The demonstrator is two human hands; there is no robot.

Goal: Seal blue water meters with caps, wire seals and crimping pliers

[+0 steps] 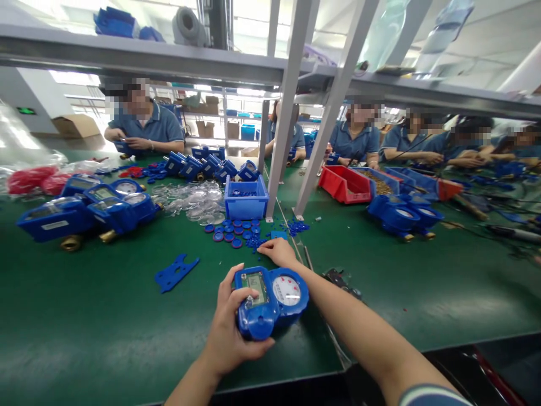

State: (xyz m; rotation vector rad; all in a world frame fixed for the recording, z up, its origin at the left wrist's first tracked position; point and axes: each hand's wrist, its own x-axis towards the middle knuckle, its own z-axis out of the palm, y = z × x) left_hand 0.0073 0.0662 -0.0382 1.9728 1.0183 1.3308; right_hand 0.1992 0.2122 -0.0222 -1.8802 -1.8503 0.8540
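My left hand [236,316] is wrapped round a blue water meter [258,327] with a display window and a round white dial, held tilted above the green bench. Its thumb lies across the display. Farther forward, my right hand [279,252] has its fingertips pinched together at a pile of tiny blue parts [255,241]; whatever is between them is too small to make out. Round blue caps [229,237], some with a reddish rim, lie just left of that pile. A flat blue plastic plate [175,273] rests on the bench to the left.
Several blue meters [114,206] stand at left, near clear discs [198,203] and a blue bin [246,200]. Grey shelf posts [315,129] rise ahead. Beyond the divider are a red bin [345,185] and more meters [401,216]. Co-workers [146,127] sit across the bench.
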